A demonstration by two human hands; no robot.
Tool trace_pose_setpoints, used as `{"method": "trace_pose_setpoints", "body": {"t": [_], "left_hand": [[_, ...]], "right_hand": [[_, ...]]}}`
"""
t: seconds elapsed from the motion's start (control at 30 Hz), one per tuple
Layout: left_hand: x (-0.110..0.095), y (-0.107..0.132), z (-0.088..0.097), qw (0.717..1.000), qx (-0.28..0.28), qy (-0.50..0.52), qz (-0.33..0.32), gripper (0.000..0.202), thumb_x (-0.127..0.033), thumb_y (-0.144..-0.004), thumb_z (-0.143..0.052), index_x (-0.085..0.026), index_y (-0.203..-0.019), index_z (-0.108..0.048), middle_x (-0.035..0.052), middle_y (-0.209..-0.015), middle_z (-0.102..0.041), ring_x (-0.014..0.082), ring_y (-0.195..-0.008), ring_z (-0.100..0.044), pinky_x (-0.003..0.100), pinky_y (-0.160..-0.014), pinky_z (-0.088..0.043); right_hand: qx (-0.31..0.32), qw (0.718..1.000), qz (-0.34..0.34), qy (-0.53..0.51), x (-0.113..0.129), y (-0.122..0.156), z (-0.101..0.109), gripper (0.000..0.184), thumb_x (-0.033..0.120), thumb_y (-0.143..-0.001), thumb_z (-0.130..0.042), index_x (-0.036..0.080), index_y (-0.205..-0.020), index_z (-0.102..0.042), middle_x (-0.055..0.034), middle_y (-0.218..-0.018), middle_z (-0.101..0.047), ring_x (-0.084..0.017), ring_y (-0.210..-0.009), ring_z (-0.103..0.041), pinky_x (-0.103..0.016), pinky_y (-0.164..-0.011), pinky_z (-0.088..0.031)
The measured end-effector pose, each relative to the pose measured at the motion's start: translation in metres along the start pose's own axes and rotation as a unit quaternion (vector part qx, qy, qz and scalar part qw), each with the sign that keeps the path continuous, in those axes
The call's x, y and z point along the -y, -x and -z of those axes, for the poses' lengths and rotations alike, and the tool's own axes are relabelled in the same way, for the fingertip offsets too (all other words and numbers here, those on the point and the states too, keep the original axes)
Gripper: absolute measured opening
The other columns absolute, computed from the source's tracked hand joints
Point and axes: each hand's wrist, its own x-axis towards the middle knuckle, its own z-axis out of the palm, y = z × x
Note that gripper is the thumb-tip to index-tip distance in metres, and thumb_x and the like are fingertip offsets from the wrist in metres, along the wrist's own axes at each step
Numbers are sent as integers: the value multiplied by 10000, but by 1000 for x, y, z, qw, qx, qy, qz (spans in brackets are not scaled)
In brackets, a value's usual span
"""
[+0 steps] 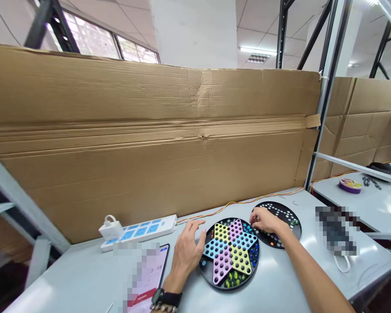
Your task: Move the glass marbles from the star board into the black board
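A round black Chinese checkers board [230, 254] lies on the table, with a pink, yellow and blue star full of holes. Green marbles [235, 279] and blue marbles [254, 253] sit in the compartments around the star. My left hand [187, 250] is beside the board's left edge, fingers apart and holding nothing. To the right, a black disc [289, 213] with white dots carries a few small pieces. My right hand [265, 219] is over its left side, close to the board, with fingers pinched together. Whatever they hold is hidden.
A white power strip [150, 230] with a plugged-in charger [111, 229] stands at the back left. A tablet or phone [150, 274] lies left of my left hand, partly pixelated. At right is a blurred dark object [337, 230]. Cardboard [150, 174] walls off the back.
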Motion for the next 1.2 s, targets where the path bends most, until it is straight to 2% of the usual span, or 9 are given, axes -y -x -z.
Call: {"method": "trace_pose_setpoints", "body": {"t": [0.2, 0.4, 0.57, 0.67, 0.87, 1.07, 1.2], "left_hand": [[-1, -1, 1, 1000, 5, 6, -5, 321, -390, -973, -417, -266, -1138, -663, 69, -1169, -710, 273, -1040, -712, 427, -885, -569], [-2, 0, 2, 1000, 3, 1, -4, 303, -374, -969, -433, -274, -1126, -672, 61, -1168, -716, 272, -1037, -710, 423, -886, -569], [-1, 0, 1, 1000, -2, 1, -9, 306, -371, -971, -434, -262, -1129, -672, 62, -1156, -718, 261, -1038, -709, 408, -913, -562], [-1, -1, 1, 1000, 2, -2, -11, 300, -365, -973, -436, -267, -1138, -666, 58, -1164, -717, 257, -1039, -709, 407, -906, -565], [1, -1, 0, 1000, -10, -10, -25, 291, -377, -976, -438, -263, -1099, -676, 44, -1140, -723, 252, -1029, -720, 396, -895, -573], [0, -1, 0, 999, -9, -12, -32, 295, -373, -982, -436, -265, -1115, -676, 44, -1148, -726, 254, -1030, -722, 405, -890, -577], [-1, -1, 1, 999, -12, -8, -40, 277, -358, -971, -449, -265, -1090, -681, 42, -1128, -732, 249, -1005, -728, 396, -881, -583]], "right_hand": [[-19, 999, -17, 29, -5, -3, -6, 246, 74, -765, -600, 154, -904, -787, -53, -868, -741, -163, -780, -619, -250, -740, -431], [-36, 999, -28, 22, -4, -1, -3, 225, 81, -815, -580, 138, -916, -773, -78, -898, -750, -174, -808, -640, -252, -750, -436], [-105, 989, -97, 49, -23, 0, 4, 214, 138, -909, -551, 144, -1000, -745, -101, -970, -742, -192, -881, -648, -269, -817, -435], [-121, 983, -123, 63, -33, 0, 5, 232, 124, -916, -537, 136, -1040, -733, -119, -1021, -731, -202, -919, -647, -274, -837, -432], [-77, 993, -64, 57, -23, -2, -1, 218, 128, -895, -542, 144, -964, -748, -104, -973, -712, -204, -899, -630, -275, -825, -425], [-58, 997, -3, 49, -14, -3, -12, 274, 174, -869, -599, 165, -1108, -731, -103, -1036, -664, -217, -938, -605, -297, -894, -438], [-57, 997, 0, 45, -16, -5, -16, 200, 159, -868, -596, 175, -1008, -737, -93, -1022, -667, -221, -964, -599, -301, -898, -428]]}}
